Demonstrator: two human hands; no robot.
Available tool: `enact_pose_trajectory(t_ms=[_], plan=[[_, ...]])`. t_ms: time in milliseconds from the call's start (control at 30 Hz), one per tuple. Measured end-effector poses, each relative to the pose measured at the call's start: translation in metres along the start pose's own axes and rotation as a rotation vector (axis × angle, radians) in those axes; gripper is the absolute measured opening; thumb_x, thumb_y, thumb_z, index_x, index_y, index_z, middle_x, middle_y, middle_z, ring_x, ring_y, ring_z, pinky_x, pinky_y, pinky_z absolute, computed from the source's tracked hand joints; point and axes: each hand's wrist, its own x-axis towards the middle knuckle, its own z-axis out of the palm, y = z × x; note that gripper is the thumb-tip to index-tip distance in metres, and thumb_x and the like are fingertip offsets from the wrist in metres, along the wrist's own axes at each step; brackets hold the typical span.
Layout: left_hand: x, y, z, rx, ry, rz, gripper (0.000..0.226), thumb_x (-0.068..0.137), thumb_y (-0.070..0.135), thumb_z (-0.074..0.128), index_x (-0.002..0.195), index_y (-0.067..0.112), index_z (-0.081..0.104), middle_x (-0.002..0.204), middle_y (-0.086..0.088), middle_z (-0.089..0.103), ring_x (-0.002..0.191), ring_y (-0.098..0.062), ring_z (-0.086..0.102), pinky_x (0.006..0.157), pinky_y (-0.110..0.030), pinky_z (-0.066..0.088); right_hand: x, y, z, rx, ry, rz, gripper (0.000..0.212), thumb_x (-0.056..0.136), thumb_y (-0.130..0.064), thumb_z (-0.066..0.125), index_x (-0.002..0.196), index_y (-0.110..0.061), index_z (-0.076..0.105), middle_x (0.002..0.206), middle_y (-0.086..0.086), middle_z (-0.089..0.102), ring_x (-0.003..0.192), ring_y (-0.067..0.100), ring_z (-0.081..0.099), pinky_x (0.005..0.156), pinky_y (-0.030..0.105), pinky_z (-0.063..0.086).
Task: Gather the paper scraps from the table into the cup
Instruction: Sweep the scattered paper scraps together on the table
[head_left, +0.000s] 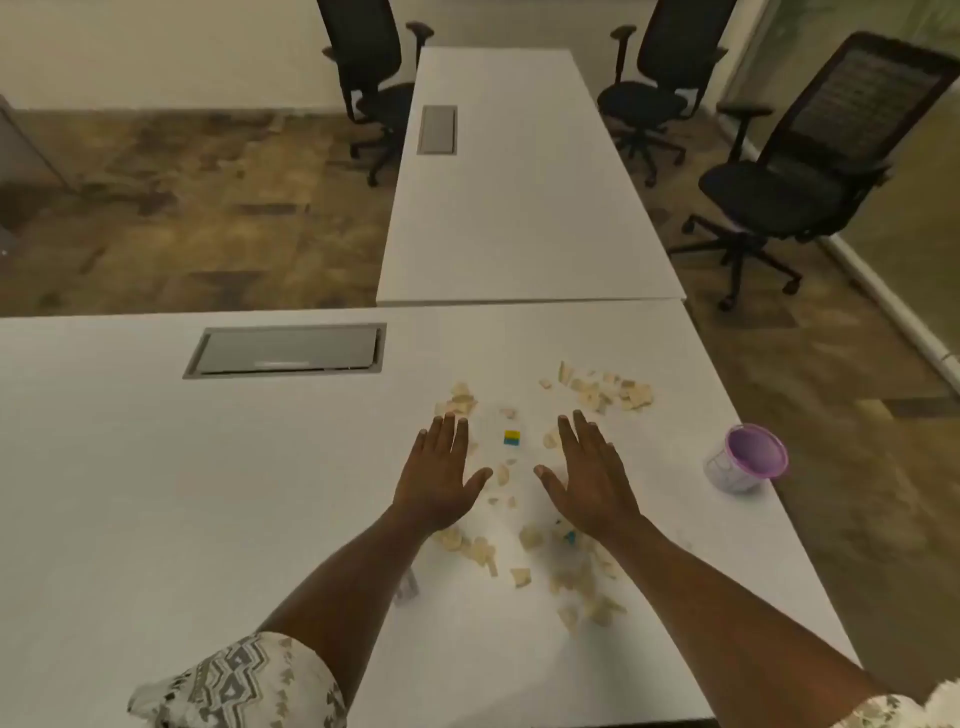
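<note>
— White desks pushed together, office chairs around them, a patterned carpet below. Where does the work sit?

— On the near table. Paper scraps lie in loose patches: one cluster far right, a few by the left fingertips, more scattered between and under the forearms. A small yellow-and-blue cube sits among them. The cup, purple-rimmed, stands upright well to the right, near the table's edge.

— And the hands?

— Left hand and right hand are both flat, palms down, fingers spread, grasping nothing. They flank the middle scraps.

— How will the scraps handle?

— Very light and limp, I'd judge; thin, so hard to pinch off a smooth top, and easily blown or flicked away. Sweeping them into one heap with the hand edges looks better, then scooping the heap between cupped palms.

— The cup?

— It looks light too; it could tip if bumped, so steady it while dropping scraps in.
</note>
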Motion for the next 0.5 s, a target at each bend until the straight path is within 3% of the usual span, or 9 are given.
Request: enact_pose_trajectory(t_ms=[267,500], plan=[[-0.054,-0.020,0.056,0.001,-0.153,-0.053,0.081,0.101,0.063,0.028,0.162,0.012,0.012,0.169,-0.015,0.013,0.156,-0.030,0.014,0.126,-0.042,0.015,-0.037,0.001,0.059,0.005,-0.191,0.104,0.078,0.096,-0.059,0.041,0.158,-0.020,0.013,0.167,0.004,-0.005,0.153,0.028,0.000,0.122,0.046,0.016],[-0.098,-0.040,0.074,0.029,-0.154,-0.078,0.078,0.099,0.056,0.045,0.159,0.009,0.026,0.165,-0.020,0.025,0.150,-0.037,0.032,0.120,-0.047,0.031,-0.054,0.001,0.091,-0.016,-0.300,0.269,0.089,0.087,-0.060,0.055,0.157,-0.024,0.012,0.165,0.011,-0.010,0.149,0.046,-0.003,0.115,0.055,0.029]])
